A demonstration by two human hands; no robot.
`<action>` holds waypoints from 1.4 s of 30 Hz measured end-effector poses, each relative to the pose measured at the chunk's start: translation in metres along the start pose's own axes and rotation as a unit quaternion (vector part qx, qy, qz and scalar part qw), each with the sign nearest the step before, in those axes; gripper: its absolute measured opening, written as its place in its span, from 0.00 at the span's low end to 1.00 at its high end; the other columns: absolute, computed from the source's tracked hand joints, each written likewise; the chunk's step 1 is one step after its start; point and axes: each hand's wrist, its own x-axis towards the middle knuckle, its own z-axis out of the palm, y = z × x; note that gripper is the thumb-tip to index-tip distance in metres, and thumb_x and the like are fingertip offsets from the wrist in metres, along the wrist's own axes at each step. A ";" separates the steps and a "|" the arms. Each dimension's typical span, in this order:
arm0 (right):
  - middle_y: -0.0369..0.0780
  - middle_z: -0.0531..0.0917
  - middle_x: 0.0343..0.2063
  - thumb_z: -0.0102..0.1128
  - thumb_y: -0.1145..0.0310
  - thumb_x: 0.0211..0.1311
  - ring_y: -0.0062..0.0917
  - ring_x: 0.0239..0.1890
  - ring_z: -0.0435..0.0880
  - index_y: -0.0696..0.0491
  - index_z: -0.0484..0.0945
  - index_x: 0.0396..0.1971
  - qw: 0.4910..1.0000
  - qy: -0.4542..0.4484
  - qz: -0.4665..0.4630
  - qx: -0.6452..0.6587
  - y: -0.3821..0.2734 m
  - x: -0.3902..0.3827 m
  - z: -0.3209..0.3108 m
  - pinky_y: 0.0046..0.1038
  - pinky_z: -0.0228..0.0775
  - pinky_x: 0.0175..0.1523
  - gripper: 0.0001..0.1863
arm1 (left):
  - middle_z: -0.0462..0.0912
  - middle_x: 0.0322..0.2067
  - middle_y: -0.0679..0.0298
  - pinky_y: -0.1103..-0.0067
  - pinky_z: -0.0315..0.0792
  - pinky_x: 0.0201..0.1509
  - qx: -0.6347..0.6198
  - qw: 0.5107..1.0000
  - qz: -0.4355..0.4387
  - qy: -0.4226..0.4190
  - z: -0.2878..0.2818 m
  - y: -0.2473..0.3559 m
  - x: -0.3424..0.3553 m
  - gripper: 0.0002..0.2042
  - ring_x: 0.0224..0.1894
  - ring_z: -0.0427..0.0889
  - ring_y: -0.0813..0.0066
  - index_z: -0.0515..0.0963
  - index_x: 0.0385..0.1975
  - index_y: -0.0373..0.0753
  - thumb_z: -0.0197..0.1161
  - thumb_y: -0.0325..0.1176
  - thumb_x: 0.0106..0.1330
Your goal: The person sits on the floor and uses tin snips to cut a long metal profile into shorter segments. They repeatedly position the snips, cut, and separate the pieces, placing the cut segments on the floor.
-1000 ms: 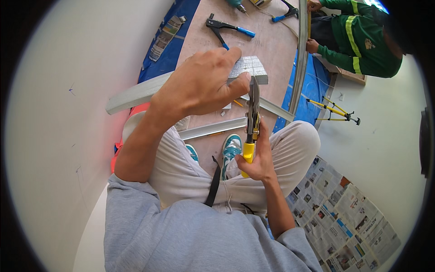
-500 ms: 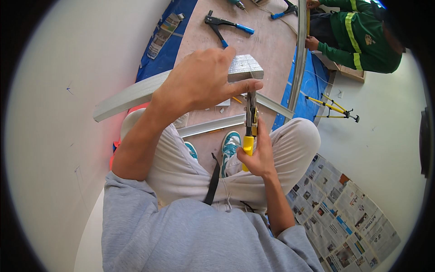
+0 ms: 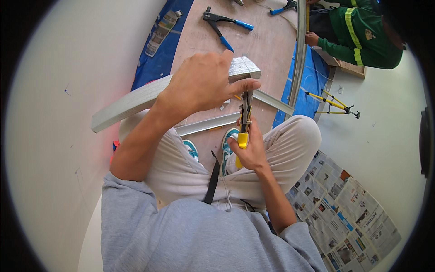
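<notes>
While left hand (image 3: pixel 197 84) grips bar (image 3: pixel 136 99), centre frame | right hand (image 3: pixel 253 149) clasps snips (image 3: pixel 245 111) | bar probably light, stiff, sharp-ended; best held by flat sides

This looks like a room under building or fitting-out work. Blue sheeting (image 3: pixel 312 68) covers parts of the floor at left and right, and newspaper (image 3: pixel 344 199) is spread at near right. Pen-like marks show on the plain white wall (image 3: pixel 68 131) at left. A rivet tool (image 3: pixel 217 18) lies on the pale board (image 3: pixel 267 45) at the far side, a yellow tripod (image 3: pixel 333 103) stands at right, and a co-worker (image 3: pixel 358 36) at far right wears green with reflective stripes beside a long metal rail (image 3: pixel 299 63).
</notes>
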 end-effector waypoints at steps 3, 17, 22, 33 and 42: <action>0.53 0.74 0.47 0.67 0.69 0.48 0.47 0.48 0.78 0.67 0.59 0.68 1.000 -0.008 0.003 -0.006 0.000 0.000 -0.002 0.41 0.71 0.58 0.45 | 0.83 0.27 0.46 0.60 0.79 0.41 0.008 1.000 0.011 0.003 0.000 -0.001 0.000 0.44 0.34 0.86 0.47 0.78 0.32 0.30 0.54 0.79 0.62; 0.52 0.76 0.37 0.65 0.69 0.47 0.47 0.41 0.78 0.65 0.61 0.59 0.999 -0.039 -0.019 -0.015 0.003 0.002 -0.009 0.44 0.71 0.53 0.38 | 0.83 0.25 0.47 0.63 0.79 0.39 0.000 1.000 0.013 0.001 0.000 0.000 0.002 0.44 0.32 0.87 0.48 0.79 0.31 0.30 0.57 0.79 0.60; 0.48 0.76 0.29 0.64 0.71 0.49 0.44 0.33 0.79 0.66 0.60 0.58 0.997 -0.063 0.048 0.008 -0.005 -0.003 -0.011 0.42 0.72 0.44 0.36 | 0.83 0.25 0.47 0.62 0.79 0.39 -0.008 1.000 0.027 -0.003 0.001 -0.002 0.004 0.43 0.31 0.86 0.47 0.79 0.31 0.30 0.57 0.78 0.61; 0.45 0.74 0.28 0.63 0.72 0.50 0.38 0.29 0.77 0.61 0.64 0.50 0.996 -0.058 0.029 0.067 0.010 -0.005 0.001 0.38 0.71 0.39 0.27 | 0.86 0.26 0.45 0.59 0.81 0.40 -0.026 0.998 0.015 -0.059 0.006 -0.010 0.008 0.46 0.32 0.88 0.46 0.82 0.34 0.27 0.55 0.79 0.61; 0.42 0.73 0.29 0.63 0.70 0.50 0.35 0.30 0.75 0.57 0.67 0.44 0.987 -0.090 0.066 0.112 0.013 -0.006 0.005 0.36 0.70 0.40 0.21 | 0.79 0.23 0.43 0.59 0.75 0.39 -0.037 0.986 -0.051 -0.152 0.021 -0.028 0.017 0.46 0.29 0.78 0.40 0.80 0.30 0.29 0.32 0.73 0.76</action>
